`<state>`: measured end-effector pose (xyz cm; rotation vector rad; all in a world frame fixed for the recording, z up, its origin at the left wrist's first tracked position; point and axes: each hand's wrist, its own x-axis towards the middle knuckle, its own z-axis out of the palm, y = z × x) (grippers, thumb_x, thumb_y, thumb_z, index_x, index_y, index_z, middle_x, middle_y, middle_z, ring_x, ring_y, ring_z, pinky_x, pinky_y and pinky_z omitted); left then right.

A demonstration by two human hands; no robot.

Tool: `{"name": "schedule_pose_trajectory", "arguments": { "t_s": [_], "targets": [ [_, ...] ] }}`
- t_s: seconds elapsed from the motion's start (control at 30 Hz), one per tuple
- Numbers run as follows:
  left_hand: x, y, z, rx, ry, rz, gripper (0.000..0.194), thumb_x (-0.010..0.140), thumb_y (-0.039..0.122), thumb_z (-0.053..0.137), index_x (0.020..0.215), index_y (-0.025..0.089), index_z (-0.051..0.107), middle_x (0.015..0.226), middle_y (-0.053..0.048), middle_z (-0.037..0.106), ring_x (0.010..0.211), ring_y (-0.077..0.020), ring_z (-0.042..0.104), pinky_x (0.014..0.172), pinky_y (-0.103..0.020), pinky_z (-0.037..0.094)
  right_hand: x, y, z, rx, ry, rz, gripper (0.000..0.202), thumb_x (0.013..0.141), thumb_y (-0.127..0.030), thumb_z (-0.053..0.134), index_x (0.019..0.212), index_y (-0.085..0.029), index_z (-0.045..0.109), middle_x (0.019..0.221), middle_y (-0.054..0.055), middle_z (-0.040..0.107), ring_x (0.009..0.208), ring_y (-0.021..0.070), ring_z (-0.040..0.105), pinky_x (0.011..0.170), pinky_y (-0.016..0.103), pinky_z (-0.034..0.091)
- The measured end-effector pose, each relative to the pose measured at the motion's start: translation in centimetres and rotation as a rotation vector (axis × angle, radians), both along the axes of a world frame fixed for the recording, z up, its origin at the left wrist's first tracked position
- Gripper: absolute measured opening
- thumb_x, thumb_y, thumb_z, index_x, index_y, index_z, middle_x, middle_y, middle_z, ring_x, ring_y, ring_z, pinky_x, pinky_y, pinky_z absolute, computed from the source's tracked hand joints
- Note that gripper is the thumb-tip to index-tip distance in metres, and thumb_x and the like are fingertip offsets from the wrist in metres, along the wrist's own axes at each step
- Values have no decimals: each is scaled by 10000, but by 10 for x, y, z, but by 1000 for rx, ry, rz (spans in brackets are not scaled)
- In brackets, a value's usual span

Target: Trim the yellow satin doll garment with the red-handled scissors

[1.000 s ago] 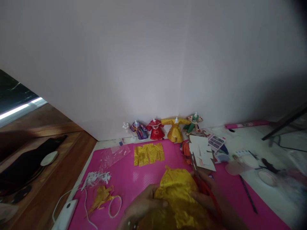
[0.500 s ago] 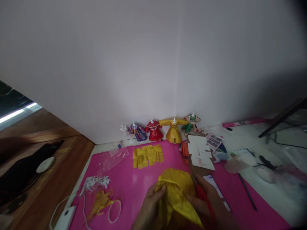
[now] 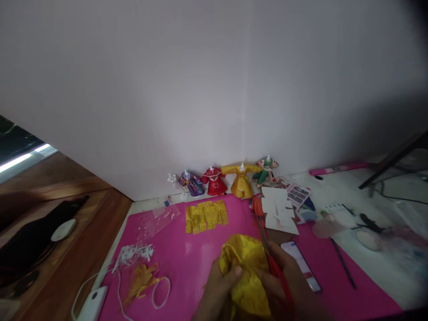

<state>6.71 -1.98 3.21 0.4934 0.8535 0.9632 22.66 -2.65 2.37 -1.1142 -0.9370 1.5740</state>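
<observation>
Both hands work together at the near edge of a bright pink cutting mat (image 3: 174, 249). Left hand (image 3: 219, 292) pinches a fold of shiny yellow patterned fabric (image 3: 245, 267) between thumb and fingers. Right hand (image 3: 284, 290) grips the fabric's other side and also closes around red-handled scissors (image 3: 272, 263), blades pointing toward the far edge. Just beyond the fabric lies a row of small yellow fabric pieces (image 3: 206, 216). Yellow fabric scraps (image 3: 142, 278) and a white cord loop (image 3: 160, 292) sit near the mat's left edge. White paper pattern pieces (image 3: 279, 209) lie toward the far right corner. Along the far edge, against the wall, stand five tiny doll garments (image 3: 227, 180) in white, purple, red, yellow and green.
</observation>
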Motion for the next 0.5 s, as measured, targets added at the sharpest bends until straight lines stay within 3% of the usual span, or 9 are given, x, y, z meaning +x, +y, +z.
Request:
{"name": "schedule_pose_trajectory", "arguments": {
  "t_s": [0.07,0.17,0.33,0.5],
  "targets": [
    [0,-1,2,29,23,-63,476,602,342,868,994,131,698,879,-111,738,851,-302,703,795,-382,531,0,0,1,16,-39,6,345,719,-157,772,1027,-239,637,1065,54,749,1034,269,672,811,308,534],
    [2,-2,3,4,62,-48,411,607,330,860,931,129,705,841,-95,733,782,-276,702,753,-360,536,-1,1,-2,17,-45,35,389,702,-127,758,1047,-233,611,1081,69,737,1018,285,678,844,357,538],
    [1,-3,0,-26,113,-24,380,607,351,852,881,124,717,727,-71,717,648,-223,684,636,-300,528,-7,1,0,-39,91,39,401,768,-177,689,1142,-236,561,1024,65,739,880,269,716,724,357,569],
    [-5,-4,0,-26,165,-15,391,616,377,848,884,124,718,724,-67,715,627,-199,674,623,-285,531,-3,8,5,42,-97,14,345,736,-172,743,1046,-245,609,928,25,721,811,233,693,716,321,561]
  ]
}}
